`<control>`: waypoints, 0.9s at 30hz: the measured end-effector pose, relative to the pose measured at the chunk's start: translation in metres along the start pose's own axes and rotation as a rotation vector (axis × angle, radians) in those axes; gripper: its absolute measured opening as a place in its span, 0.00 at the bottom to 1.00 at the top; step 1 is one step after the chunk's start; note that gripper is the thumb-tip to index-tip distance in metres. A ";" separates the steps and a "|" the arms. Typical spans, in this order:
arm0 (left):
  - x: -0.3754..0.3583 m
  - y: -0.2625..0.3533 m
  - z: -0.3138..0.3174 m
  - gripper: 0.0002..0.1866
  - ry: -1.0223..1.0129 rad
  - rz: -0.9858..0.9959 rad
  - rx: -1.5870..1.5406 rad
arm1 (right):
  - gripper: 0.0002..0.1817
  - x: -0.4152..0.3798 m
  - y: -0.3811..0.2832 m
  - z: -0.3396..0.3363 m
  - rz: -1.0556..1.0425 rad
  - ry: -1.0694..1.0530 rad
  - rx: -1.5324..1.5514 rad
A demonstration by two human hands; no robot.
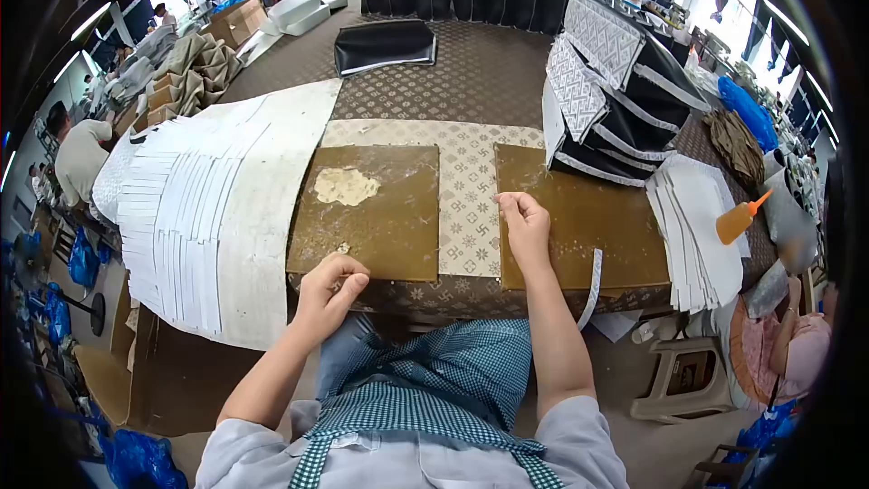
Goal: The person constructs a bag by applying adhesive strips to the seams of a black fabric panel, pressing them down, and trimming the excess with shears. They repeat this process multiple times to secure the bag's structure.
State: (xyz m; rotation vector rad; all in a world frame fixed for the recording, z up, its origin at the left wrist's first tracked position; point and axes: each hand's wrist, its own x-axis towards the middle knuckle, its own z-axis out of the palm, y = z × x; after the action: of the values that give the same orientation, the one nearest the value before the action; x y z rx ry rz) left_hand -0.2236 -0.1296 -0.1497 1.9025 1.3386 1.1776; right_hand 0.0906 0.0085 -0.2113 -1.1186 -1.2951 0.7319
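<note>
My left hand is closed in a loose fist over the front edge of the left brown board, below a pale patch of dried residue. My right hand pinches its thumb and fingers together above the left edge of the right brown board. Whatever either hand holds is too small to make out. A narrow white strip hangs over the table's front edge, right of my right forearm. Between the two boards shows patterned cloth.
White strips lie in rows on a pale sheet at left. Black and white patterned pieces are stacked at right, beside white sheets and an orange bottle. A black piece lies farther back. People sit or stand around.
</note>
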 end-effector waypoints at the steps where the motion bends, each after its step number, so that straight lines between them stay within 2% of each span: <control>1: 0.017 -0.001 0.000 0.08 0.007 0.029 0.009 | 0.13 0.007 -0.006 0.008 0.016 -0.012 -0.003; 5: 0.098 -0.016 0.006 0.13 0.020 0.151 0.186 | 0.11 0.046 0.008 0.033 -0.014 -0.063 -0.069; 6: 0.120 -0.029 0.009 0.15 0.003 0.119 0.176 | 0.11 0.057 0.012 0.040 -0.036 -0.069 -0.096; 9: 0.196 -0.080 0.009 0.18 0.049 0.320 0.492 | 0.11 0.075 0.034 0.053 -0.119 -0.028 -0.129; 10: 0.223 -0.105 0.009 0.19 0.070 0.307 0.575 | 0.11 0.074 0.047 0.052 -0.002 -0.073 -0.132; 11: 0.250 -0.126 0.005 0.19 0.088 0.291 0.659 | 0.11 0.072 0.044 0.051 0.012 -0.102 -0.132; 14: 0.330 -0.199 -0.016 0.19 0.105 0.190 0.861 | 0.12 0.067 0.033 0.043 0.128 -0.216 -0.169; 16: 0.374 -0.237 -0.029 0.20 0.102 -0.020 0.948 | 0.09 0.070 0.020 0.044 0.260 -0.194 -0.115; 18: 0.408 -0.272 -0.036 0.18 0.181 -0.115 1.040 | 0.06 0.071 0.015 0.048 0.157 -0.206 -0.134; 19: 0.427 -0.284 -0.040 0.21 0.148 -0.240 1.000 | 0.06 0.072 0.013 0.048 0.135 -0.224 -0.137; 21: 0.455 -0.306 -0.042 0.22 0.149 -0.326 0.952 | 0.05 0.073 0.015 0.046 0.168 -0.252 -0.096; 25: 0.494 -0.340 -0.047 0.26 0.014 -0.456 1.031 | 0.05 0.076 0.009 0.047 0.191 -0.263 -0.117; 27: 0.508 -0.361 -0.049 0.27 0.028 -0.452 1.030 | 0.05 0.077 0.008 0.046 0.207 -0.275 -0.116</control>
State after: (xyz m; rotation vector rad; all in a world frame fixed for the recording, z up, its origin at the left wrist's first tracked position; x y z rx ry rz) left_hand -0.3689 0.4718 -0.2371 1.9656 2.5229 0.2555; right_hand 0.0611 0.0922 -0.1945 -1.2927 -1.4806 1.0019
